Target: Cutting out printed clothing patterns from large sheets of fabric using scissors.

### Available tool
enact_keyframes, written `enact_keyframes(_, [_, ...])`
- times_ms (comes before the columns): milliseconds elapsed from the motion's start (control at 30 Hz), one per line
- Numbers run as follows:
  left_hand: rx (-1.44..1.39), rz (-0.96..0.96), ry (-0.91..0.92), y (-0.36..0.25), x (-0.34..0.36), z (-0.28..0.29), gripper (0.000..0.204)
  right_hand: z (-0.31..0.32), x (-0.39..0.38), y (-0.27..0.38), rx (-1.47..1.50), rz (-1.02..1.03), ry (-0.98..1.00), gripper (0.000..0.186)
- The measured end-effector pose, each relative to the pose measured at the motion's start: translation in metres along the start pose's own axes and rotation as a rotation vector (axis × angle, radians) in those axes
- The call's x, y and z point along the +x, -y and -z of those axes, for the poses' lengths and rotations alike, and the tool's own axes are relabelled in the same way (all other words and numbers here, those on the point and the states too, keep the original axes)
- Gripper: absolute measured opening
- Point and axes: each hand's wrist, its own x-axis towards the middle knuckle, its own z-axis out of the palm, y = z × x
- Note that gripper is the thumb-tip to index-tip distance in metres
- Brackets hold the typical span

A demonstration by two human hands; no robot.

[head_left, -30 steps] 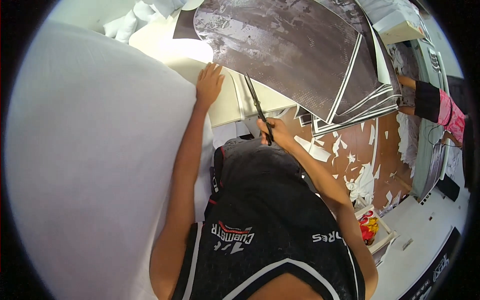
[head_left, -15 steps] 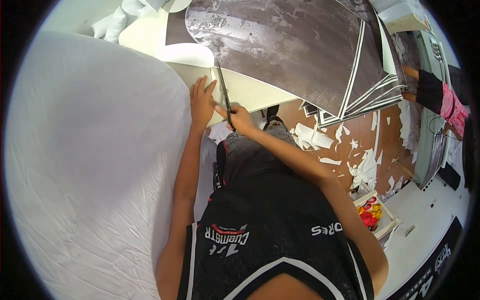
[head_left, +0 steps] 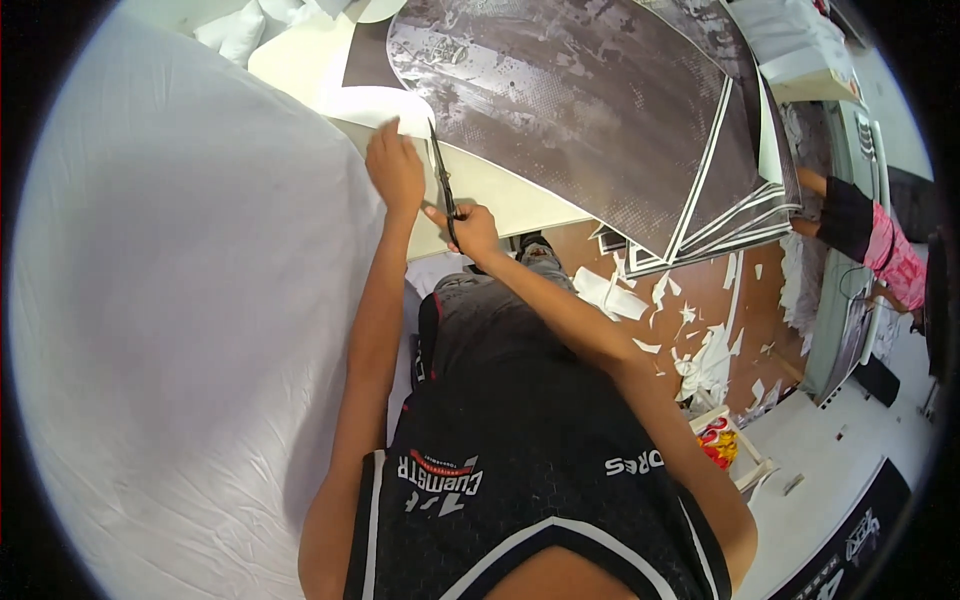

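Observation:
My right hand (head_left: 472, 232) is closed round the handles of long dark scissors (head_left: 443, 172). Their blades point away from me, with the tips at the curved edge of a dark grey printed sheet (head_left: 570, 120). Beside that edge a white strip (head_left: 372, 104) curls up, showing its plain side. My left hand (head_left: 397, 172) is left of the scissors, fingers stretched out and slightly blurred at the tips. Those fingertips reach the near edge of the white strip; whether they press on it I cannot tell. Below both hands lies a cream tabletop (head_left: 505, 185).
A large grey-white cloth-covered surface (head_left: 190, 280) fills the left side. White scraps (head_left: 705, 360) litter the brown floor (head_left: 640, 320) at right, near a crate (head_left: 742, 465) with red and yellow things. Another person in pink and black (head_left: 893, 255) is at the far right.
My left hand has lifted off the tabletop and moved forward and left to the white strip. The scissors have shifted slightly, still in my right hand. The whole view has shifted a little.

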Motion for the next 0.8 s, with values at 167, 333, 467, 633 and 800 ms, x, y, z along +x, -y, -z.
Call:
enact_keyframes(167, [0.510, 0.029, -0.252, 0.020, 0.020, -0.052, 0.052, 0.017, 0.008, 0.006, 0.004, -0.029, 0.101, 0.051])
enact_keyframes(333, [0.521, 0.035, -0.128, 0.020, 0.011, -0.062, 0.056, 0.050, 0.034, 0.008, -0.094, -0.040, 0.163, 0.051])
enact_keyframes(467, [0.482, 0.108, -0.164, 0.020, 0.011, -0.057, 0.056, 0.072, 0.054, 0.037, -0.238, -0.014, 0.266, 0.051])
enact_keyframes(633, [0.458, 0.146, -0.105, 0.013, 0.012, -0.054, 0.057, 0.096, 0.091, 0.070, -0.329, 0.027, 0.409, 0.049])
enact_keyframes(800, [0.471, 0.166, -0.103, 0.009, 0.010, -0.054, 0.057, 0.114, 0.132, 0.103, -0.509, 0.066, 0.546, 0.047])
